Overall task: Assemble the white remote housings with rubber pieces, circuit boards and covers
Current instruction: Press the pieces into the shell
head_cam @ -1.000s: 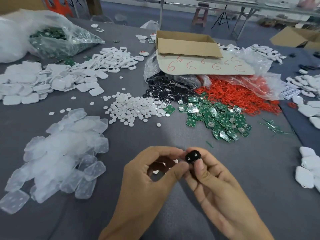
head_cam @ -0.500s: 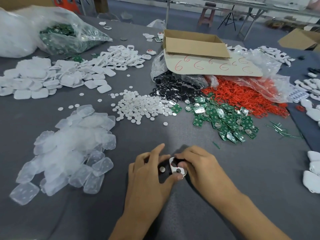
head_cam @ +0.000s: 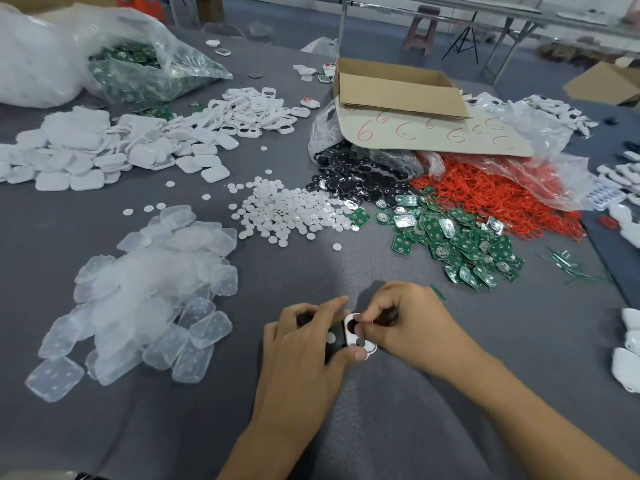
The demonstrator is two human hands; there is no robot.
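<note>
A white remote housing with two round holes lies low on the grey table, pinched between both hands. My left hand holds its near edge with the thumb. My right hand grips its far side with curled fingers. A small white disc and a dark piece sit under my left fingers, partly hidden. Heaps lie beyond: translucent rubber pieces, white discs, green circuit boards, black parts, red rings, white covers and white frames.
An open cardboard box rests on a card marked with red sixes at the back. Plastic bags sit far left. More white shells lie at the right edge. A stool and table legs stand behind.
My hands have lowered from mid-air to the table. The black piece held up a second ago is now under my fingers, and the white housing is between both hands.
</note>
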